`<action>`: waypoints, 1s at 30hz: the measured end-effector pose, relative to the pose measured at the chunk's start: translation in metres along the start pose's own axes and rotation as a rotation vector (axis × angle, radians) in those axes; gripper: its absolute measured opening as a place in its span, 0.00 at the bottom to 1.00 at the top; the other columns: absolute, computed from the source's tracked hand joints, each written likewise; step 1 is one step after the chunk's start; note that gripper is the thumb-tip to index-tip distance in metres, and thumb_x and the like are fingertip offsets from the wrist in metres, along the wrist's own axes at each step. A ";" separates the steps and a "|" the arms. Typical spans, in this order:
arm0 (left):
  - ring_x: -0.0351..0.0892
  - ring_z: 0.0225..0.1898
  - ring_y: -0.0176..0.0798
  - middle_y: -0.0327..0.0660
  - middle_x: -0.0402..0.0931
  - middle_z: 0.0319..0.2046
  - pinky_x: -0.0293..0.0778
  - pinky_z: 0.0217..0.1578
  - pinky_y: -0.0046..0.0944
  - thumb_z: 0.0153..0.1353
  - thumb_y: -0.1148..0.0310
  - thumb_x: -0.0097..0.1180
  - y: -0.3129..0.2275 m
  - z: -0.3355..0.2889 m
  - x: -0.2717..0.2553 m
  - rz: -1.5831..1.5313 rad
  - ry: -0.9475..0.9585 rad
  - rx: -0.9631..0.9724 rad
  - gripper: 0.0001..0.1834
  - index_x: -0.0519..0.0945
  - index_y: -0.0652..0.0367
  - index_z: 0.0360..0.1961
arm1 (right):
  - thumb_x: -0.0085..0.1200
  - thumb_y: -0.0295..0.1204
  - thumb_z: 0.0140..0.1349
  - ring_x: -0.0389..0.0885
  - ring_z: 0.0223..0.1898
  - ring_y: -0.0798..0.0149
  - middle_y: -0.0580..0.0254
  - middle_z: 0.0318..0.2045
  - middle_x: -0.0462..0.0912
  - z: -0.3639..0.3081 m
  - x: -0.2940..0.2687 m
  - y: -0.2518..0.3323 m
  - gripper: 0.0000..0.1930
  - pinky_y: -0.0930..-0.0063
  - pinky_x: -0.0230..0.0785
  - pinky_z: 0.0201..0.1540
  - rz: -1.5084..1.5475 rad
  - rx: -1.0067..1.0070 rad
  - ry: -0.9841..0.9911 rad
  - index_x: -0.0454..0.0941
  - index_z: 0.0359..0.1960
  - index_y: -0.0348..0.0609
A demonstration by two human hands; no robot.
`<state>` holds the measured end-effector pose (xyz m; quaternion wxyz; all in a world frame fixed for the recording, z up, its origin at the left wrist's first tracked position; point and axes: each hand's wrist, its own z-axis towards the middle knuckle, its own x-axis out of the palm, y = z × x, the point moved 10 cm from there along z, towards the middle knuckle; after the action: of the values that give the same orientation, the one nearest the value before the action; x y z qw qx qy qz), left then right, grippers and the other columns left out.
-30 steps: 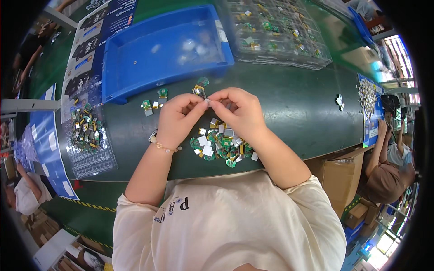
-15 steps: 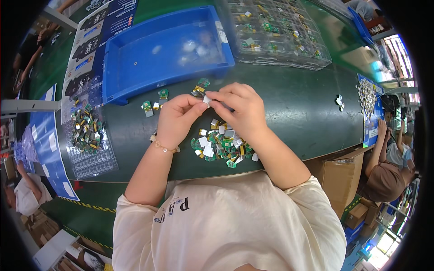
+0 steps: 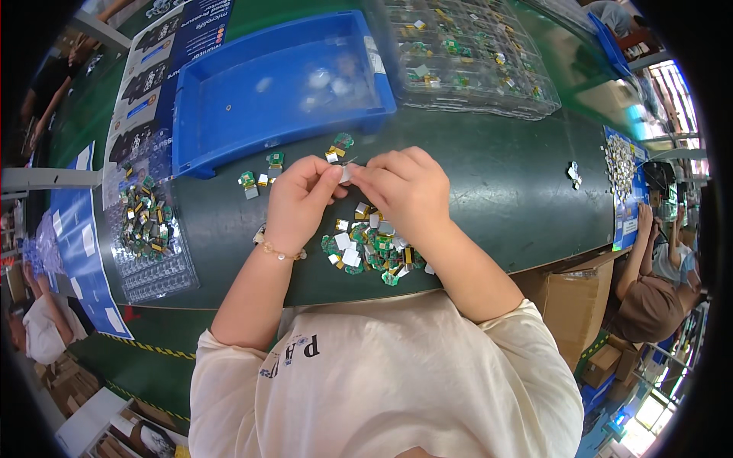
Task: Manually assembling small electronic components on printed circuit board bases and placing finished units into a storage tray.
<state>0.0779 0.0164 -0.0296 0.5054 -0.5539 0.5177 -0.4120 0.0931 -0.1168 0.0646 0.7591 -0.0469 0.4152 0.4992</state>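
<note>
Between my two hands a small white square piece is pinched, with a thin dark edge or tip showing above it. My left hand grips it from the left with thumb and fingers closed. From the right, my right hand pinches the same piece, its fingertips almost touching the left thumb. Just below the hands lies a pile of small green circuit boards with white and silver squares and yellow tape. A single board rests beyond my fingertips, and other boards lie left of my left hand.
A blue tray stands ahead. Stacked clear compartment trays hold more boards at the far right. On the left a clear blister tray carries a heap of boards. A cardboard box sits below the table edge; other people work at both sides.
Both hands have shifted slightly, and the white piece has turned and moved a little toward me and left. The right fingers have drawn in closer around it.
</note>
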 end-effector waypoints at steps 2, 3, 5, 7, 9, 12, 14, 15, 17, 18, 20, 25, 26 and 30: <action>0.79 0.30 0.26 0.36 0.79 0.28 0.72 0.29 0.25 0.64 0.70 0.53 0.002 0.002 0.002 -0.084 0.015 -0.015 0.07 0.76 0.62 0.31 | 0.66 0.28 0.42 0.74 0.25 0.66 0.72 0.24 0.79 0.000 0.001 0.002 0.09 0.74 0.68 0.28 0.021 0.019 0.019 0.83 0.28 0.53; 0.79 0.31 0.27 0.37 0.80 0.28 0.73 0.30 0.25 0.63 0.70 0.53 0.003 0.002 0.004 -0.167 0.030 -0.026 0.06 0.76 0.62 0.31 | 0.66 0.27 0.42 0.75 0.26 0.66 0.72 0.24 0.79 0.000 0.002 0.002 0.08 0.73 0.68 0.29 0.042 0.036 0.034 0.83 0.27 0.52; 0.79 0.31 0.28 0.38 0.80 0.29 0.73 0.31 0.26 0.63 0.71 0.54 0.003 0.000 0.005 -0.217 0.049 -0.037 0.06 0.76 0.62 0.31 | 0.66 0.27 0.42 0.75 0.26 0.64 0.70 0.24 0.78 -0.001 0.008 -0.011 0.08 0.72 0.68 0.30 0.174 0.142 0.065 0.82 0.26 0.51; 0.80 0.31 0.28 0.39 0.80 0.29 0.74 0.31 0.27 0.62 0.71 0.54 0.004 0.000 0.005 -0.268 0.065 -0.045 0.05 0.76 0.62 0.31 | 0.66 0.26 0.43 0.75 0.26 0.63 0.69 0.24 0.78 -0.001 0.013 -0.022 0.08 0.71 0.68 0.30 0.306 0.244 0.097 0.80 0.26 0.49; 0.80 0.33 0.30 0.40 0.80 0.30 0.74 0.33 0.27 0.61 0.73 0.55 0.002 -0.001 0.007 -0.363 0.112 -0.004 0.04 0.76 0.63 0.34 | 0.64 0.25 0.44 0.75 0.27 0.61 0.66 0.25 0.78 0.002 0.014 -0.021 0.07 0.70 0.67 0.32 0.397 0.232 0.124 0.78 0.25 0.47; 0.80 0.34 0.31 0.41 0.80 0.32 0.75 0.34 0.27 0.62 0.74 0.53 -0.003 0.000 0.008 -0.493 0.134 0.004 0.06 0.75 0.64 0.40 | 0.63 0.23 0.45 0.76 0.27 0.62 0.65 0.24 0.78 0.013 0.008 -0.010 0.06 0.73 0.67 0.30 0.421 0.084 0.131 0.78 0.25 0.45; 0.80 0.35 0.32 0.42 0.80 0.34 0.75 0.35 0.28 0.63 0.74 0.52 0.001 0.000 0.007 -0.538 0.132 -0.019 0.08 0.75 0.64 0.42 | 0.62 0.22 0.46 0.76 0.26 0.64 0.64 0.24 0.78 0.020 0.002 -0.010 0.06 0.74 0.67 0.29 0.440 0.083 0.105 0.78 0.25 0.44; 0.80 0.35 0.33 0.43 0.80 0.35 0.75 0.36 0.28 0.63 0.73 0.52 0.004 -0.001 0.007 -0.580 0.134 -0.046 0.09 0.74 0.64 0.44 | 0.62 0.22 0.47 0.76 0.26 0.65 0.63 0.24 0.78 0.023 -0.003 -0.009 0.06 0.76 0.66 0.28 0.460 0.087 0.076 0.78 0.26 0.43; 0.80 0.35 0.33 0.44 0.80 0.36 0.75 0.37 0.28 0.64 0.72 0.51 0.004 0.000 0.004 -0.599 0.128 -0.045 0.09 0.75 0.64 0.44 | 0.61 0.22 0.48 0.76 0.26 0.65 0.62 0.24 0.78 0.031 -0.012 -0.021 0.05 0.77 0.66 0.27 0.453 0.177 -0.048 0.78 0.26 0.42; 0.80 0.35 0.33 0.44 0.80 0.37 0.76 0.37 0.28 0.64 0.71 0.51 0.004 0.000 0.004 -0.618 0.128 -0.045 0.10 0.75 0.64 0.44 | 0.61 0.21 0.49 0.76 0.26 0.66 0.61 0.24 0.78 0.034 -0.022 -0.033 0.04 0.78 0.66 0.27 0.439 0.269 -0.177 0.78 0.27 0.42; 0.80 0.35 0.34 0.45 0.80 0.37 0.75 0.38 0.30 0.65 0.66 0.51 0.006 0.000 0.005 -0.595 0.126 -0.054 0.12 0.74 0.62 0.45 | 0.61 0.23 0.50 0.77 0.28 0.65 0.61 0.27 0.80 0.048 -0.015 -0.050 0.04 0.76 0.69 0.32 0.287 0.276 -0.175 0.80 0.29 0.43; 0.79 0.35 0.34 0.45 0.80 0.36 0.75 0.38 0.31 0.65 0.60 0.51 0.013 0.001 0.003 -0.574 0.130 -0.102 0.15 0.73 0.61 0.45 | 0.62 0.28 0.49 0.78 0.35 0.58 0.65 0.34 0.81 0.054 -0.004 -0.038 0.05 0.67 0.70 0.40 -0.130 -0.034 -0.091 0.83 0.30 0.48; 0.80 0.35 0.34 0.45 0.80 0.36 0.76 0.37 0.30 0.65 0.63 0.51 0.014 0.001 0.003 -0.637 0.148 -0.111 0.14 0.74 0.62 0.45 | 0.61 0.26 0.49 0.78 0.36 0.60 0.63 0.35 0.81 0.049 -0.007 -0.038 0.08 0.69 0.70 0.41 -0.050 0.016 -0.054 0.83 0.33 0.47; 0.81 0.35 0.34 0.46 0.81 0.36 0.77 0.35 0.29 0.65 0.63 0.51 0.012 -0.004 0.013 -0.826 0.262 -0.133 0.14 0.75 0.63 0.45 | 0.61 0.25 0.49 0.77 0.38 0.61 0.60 0.36 0.81 0.021 0.007 -0.037 0.10 0.69 0.69 0.43 0.484 0.332 0.223 0.82 0.36 0.44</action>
<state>0.0741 0.0035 -0.0422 0.1917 -0.6887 0.3380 -0.6121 0.1359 -0.1197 0.0604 0.5655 0.1235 0.5708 0.5824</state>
